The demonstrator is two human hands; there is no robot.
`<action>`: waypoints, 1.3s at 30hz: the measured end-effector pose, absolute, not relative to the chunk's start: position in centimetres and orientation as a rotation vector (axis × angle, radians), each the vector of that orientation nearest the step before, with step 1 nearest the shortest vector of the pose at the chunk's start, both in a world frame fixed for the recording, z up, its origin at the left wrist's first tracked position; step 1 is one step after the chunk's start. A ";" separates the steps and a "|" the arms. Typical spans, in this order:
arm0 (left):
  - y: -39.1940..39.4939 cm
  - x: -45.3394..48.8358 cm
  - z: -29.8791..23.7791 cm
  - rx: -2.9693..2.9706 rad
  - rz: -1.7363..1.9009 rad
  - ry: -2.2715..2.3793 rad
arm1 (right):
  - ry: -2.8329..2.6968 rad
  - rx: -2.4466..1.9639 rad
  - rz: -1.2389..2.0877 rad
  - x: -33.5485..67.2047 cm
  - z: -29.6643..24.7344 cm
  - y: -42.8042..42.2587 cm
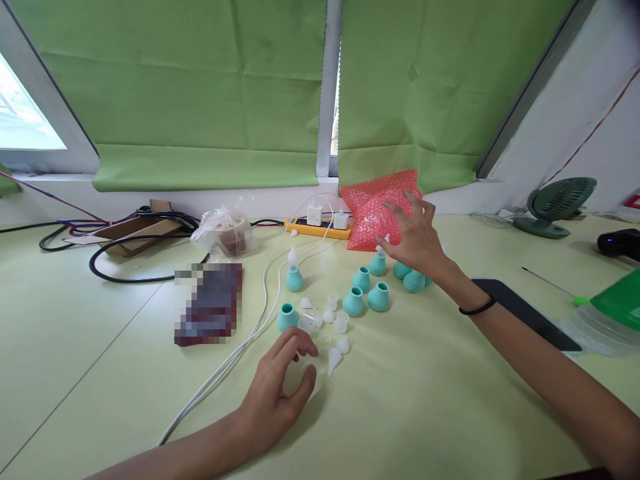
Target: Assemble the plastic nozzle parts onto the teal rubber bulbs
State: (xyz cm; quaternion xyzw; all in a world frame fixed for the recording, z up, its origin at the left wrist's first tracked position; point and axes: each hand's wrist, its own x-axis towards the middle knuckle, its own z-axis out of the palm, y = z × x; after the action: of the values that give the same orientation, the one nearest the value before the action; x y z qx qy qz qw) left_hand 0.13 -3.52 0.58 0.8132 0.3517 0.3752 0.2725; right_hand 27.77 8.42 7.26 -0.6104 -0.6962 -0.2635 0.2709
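Note:
My left hand (pixel 277 390) hovers low over the table, thumb and curled fingers apart, holding nothing I can see. Just beyond its fingertips lie small translucent plastic parts: a white cone tip (pixel 335 361), a clear tube (pixel 313 319) and several caps and cups. An open-mouthed teal rubber bulb (pixel 287 317) stands behind that hand. My right hand (pixel 417 233) is raised with fingers spread, near a teal bulb topped by a clear nozzle (pixel 379 263). Several other teal bulbs (pixel 354 302) stand around there, some partly behind my wrist. Farther left, one bulb (pixel 294 279) carries a translucent nozzle.
Behind stand a red bubble-wrap bag (pixel 370 217) and an orange power strip (pixel 320 228) with white chargers. White cables (pixel 240 343) cross the table beside a blurred dark object (pixel 210 307). At right are a black tablet (pixel 530 317), a small fan (pixel 555 203) and a green-labelled container (pixel 620 300).

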 end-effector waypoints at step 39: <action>-3.7 -0.4 0.0 2.118 1.153 0.907 | -2.101 -0.258 -0.099 17.0 3.4 -1.9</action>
State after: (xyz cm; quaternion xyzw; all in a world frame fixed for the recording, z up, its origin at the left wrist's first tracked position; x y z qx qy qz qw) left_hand -0.38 -3.71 -0.01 0.7896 0.3380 0.4297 0.2787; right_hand 17.01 -1.92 3.36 -0.1061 -0.8647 -0.0408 0.4892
